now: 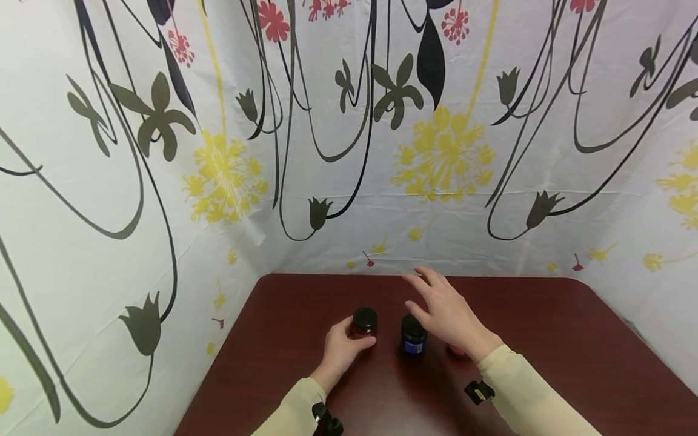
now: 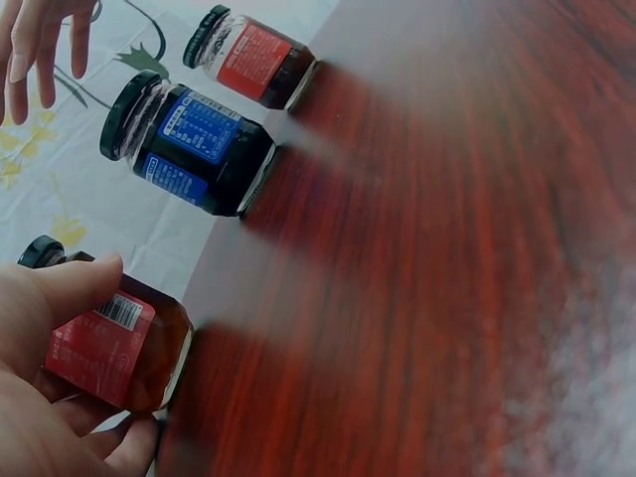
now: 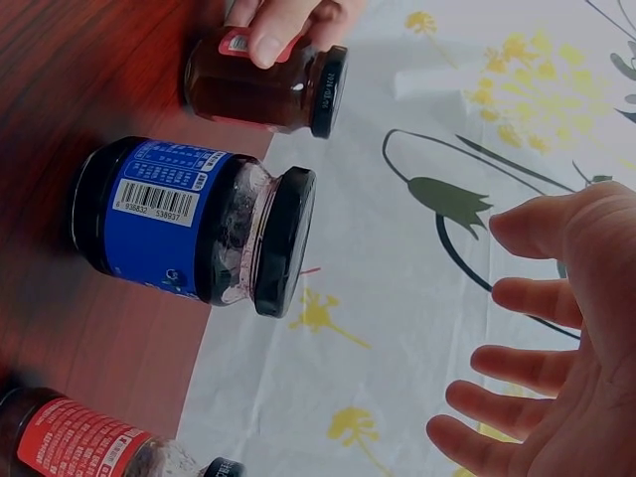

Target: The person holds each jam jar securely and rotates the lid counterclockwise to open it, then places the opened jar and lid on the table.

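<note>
On the table's left side my left hand [image 1: 342, 351] grips a glass jar [image 1: 364, 324] with a dark lid, its thumb and fingers wrapped round the body. The left wrist view shows a red label with a barcode on that jar [image 2: 119, 343]. A larger blue-labelled jar [image 1: 413, 334] with a dark lid stands upright just right of it. Above and to the right of this blue jar [image 3: 169, 219] hovers my right hand [image 1: 449, 309], fingers spread, holding nothing. Another red-labelled jar [image 2: 256, 62] stands beyond the blue one, mostly hidden under the right forearm in the head view.
The dark red wooden table [image 1: 305, 303] has rounded far corners. White cloth [image 1: 349, 151] printed with flowers hangs behind it and along both sides. A small black device [image 1: 480, 392] is strapped at the right wrist, and another [image 1: 326, 419] at the left.
</note>
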Demonstrator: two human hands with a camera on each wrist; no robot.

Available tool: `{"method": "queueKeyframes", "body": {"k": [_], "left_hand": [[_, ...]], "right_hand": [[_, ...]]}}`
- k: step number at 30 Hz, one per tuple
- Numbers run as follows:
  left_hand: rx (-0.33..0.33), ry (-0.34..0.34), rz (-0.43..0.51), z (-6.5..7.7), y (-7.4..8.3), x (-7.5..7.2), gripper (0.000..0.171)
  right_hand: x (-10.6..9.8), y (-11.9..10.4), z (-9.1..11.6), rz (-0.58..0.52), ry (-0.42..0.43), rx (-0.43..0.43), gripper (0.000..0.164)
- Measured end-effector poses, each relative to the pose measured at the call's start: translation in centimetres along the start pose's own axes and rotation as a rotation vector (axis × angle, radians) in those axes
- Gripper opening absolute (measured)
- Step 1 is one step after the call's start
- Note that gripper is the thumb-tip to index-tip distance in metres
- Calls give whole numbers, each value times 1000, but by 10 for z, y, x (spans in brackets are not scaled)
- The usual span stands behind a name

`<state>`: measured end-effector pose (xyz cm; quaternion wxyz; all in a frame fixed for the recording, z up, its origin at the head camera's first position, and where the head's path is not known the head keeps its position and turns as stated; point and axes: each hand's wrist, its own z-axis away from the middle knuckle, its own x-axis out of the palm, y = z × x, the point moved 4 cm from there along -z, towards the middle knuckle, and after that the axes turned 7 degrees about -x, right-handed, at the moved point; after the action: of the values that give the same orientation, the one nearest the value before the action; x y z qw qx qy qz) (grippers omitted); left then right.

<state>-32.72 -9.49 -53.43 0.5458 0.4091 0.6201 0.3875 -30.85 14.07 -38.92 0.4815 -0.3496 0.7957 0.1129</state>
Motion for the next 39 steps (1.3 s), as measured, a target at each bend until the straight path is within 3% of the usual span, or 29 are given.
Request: {"method": "queueKeyframes", "body": {"k": [8, 16, 21, 31, 39], "left_hand": [[-23, -10, 31, 3, 2, -4, 55], [-40, 3, -23, 4, 5, -10, 77], [-17, 11, -62, 6, 11, -13, 76], [-39, -15, -72, 12, 18, -17, 79], [7, 18, -98, 15, 27, -20, 77]], "right_hand": [[0, 0, 0, 2, -4, 2, 56], [1, 0, -1, 3, 6, -7, 55], [3, -1, -2, -4, 9, -18, 55], [5, -4, -6, -41, 14, -20, 55], [6, -7, -8, -71, 7, -22, 54]]}}
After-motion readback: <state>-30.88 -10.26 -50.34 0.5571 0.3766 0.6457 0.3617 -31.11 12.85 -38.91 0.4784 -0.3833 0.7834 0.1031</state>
